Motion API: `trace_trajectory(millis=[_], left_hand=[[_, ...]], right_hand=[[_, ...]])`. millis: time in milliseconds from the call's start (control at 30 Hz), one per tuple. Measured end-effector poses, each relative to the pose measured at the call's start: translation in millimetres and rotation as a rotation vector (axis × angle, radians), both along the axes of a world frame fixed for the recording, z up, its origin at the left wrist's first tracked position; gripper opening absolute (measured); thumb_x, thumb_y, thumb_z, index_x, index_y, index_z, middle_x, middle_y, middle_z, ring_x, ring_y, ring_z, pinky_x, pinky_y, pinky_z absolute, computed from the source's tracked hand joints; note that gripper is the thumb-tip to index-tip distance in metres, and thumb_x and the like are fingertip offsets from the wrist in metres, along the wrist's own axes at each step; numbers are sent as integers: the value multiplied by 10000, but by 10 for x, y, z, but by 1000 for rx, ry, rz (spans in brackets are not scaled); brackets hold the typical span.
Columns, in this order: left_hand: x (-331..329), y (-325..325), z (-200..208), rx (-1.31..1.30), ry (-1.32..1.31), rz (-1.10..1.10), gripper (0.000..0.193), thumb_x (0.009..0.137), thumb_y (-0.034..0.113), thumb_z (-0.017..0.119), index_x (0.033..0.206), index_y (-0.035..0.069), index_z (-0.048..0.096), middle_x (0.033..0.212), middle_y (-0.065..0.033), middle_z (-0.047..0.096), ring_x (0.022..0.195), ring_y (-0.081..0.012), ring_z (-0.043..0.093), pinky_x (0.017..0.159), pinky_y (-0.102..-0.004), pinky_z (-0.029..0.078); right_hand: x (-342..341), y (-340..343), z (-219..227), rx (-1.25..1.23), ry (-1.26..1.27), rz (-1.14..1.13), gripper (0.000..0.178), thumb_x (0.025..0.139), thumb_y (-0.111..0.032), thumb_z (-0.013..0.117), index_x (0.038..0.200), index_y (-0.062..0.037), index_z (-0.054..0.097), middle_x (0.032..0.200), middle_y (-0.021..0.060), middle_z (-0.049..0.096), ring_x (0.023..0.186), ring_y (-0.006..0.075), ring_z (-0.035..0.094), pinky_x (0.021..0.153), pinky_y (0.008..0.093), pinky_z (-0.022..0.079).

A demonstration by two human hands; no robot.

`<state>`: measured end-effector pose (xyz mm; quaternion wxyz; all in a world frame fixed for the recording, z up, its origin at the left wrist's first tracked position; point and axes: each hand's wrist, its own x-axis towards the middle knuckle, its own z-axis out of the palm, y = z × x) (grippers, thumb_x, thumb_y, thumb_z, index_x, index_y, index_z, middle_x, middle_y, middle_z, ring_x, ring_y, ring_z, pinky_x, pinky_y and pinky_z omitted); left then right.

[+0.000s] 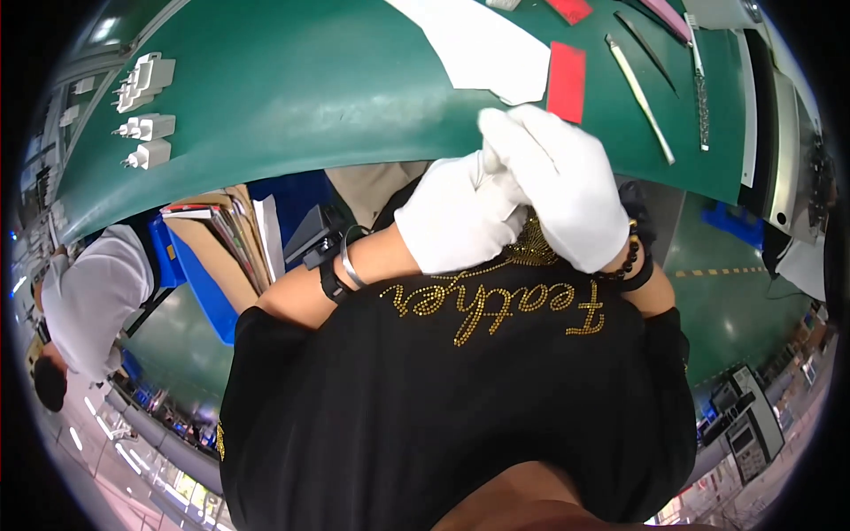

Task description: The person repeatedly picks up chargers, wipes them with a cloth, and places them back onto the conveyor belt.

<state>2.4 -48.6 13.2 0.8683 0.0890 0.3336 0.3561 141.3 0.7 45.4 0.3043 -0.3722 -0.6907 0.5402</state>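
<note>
My left hand (460, 215) and my right hand (571, 181), both in white gloves, meet in front of my chest at the near edge of the green table (292, 97). The right fingers are bent over the left fingertips, and both hands are closed. Anything between them is hidden by the gloves. Just beyond the right hand lies a red rectangular piece (567, 81), next to a white sheet (487, 49) with an angled outline. Several white plug adapters (149, 126) stand in a row at the table's left end.
Right of the red piece lie a slim pale-handled tool (639, 97), dark tweezers (647, 50), a brush (699, 84) and a pink-handled tool (666, 19). Folders (226, 243) fill a blue bin (202, 288) below the table edge. A person in white (97, 296) is at far left.
</note>
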Motion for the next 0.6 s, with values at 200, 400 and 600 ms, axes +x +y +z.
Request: trace_trajectory(millis=[200, 400, 600], left_hand=[[12, -95, 9, 516, 675, -63, 226, 913, 241, 543, 796, 48, 549, 675, -42, 595, 589, -125, 572, 531, -264, 439], [27, -87, 13, 653, 856, -110, 308, 913, 275, 539, 714, 40, 542, 584, -58, 581, 540, -180, 604, 526, -286, 476], [-122, -68, -19, 639, 669, -162, 151, 886, 192, 595, 903, 42, 600, 744, -11, 599, 596, -92, 549, 559, -251, 466]], right_hand=[[-114, -87, -94, 77, -66, -64, 193, 933, -121, 516, 814, 26, 557, 685, 43, 555, 623, 106, 519, 605, 237, 415], [125, -369, -107, -174, 119, -174, 231, 956, -142, 470, 813, 19, 557, 684, 28, 576, 587, 62, 486, 532, 221, 393], [116, -92, -113, 524, -156, 85, 202, 796, -65, 563, 986, -13, 608, 859, 87, 599, 687, 215, 608, 593, 287, 483]])
